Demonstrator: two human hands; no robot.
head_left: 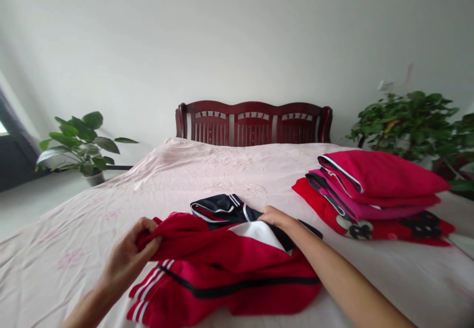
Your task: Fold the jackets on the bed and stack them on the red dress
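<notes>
A red jacket [237, 264] with black and white panels and striped cuffs lies crumpled on the bed in front of me. My left hand [138, 244] grips a bunched red part at its left side, thumb and fingers closed on the cloth. My right hand [274, 217] is at the dark upper part, beside the white panel; its fingers appear closed on the fabric, partly hidden. The navy collar area [218, 207] with white stripes lies between the hands, at the far side of the jacket.
A stack of folded red and pink clothes [385, 175] sits on the right of the bed. The pale floral sheet [85, 239] covers the bed. Behind it stand a dark red wooden backrest [254, 116], a potted plant [89, 145] at left and a leafy plant [411, 121] at right.
</notes>
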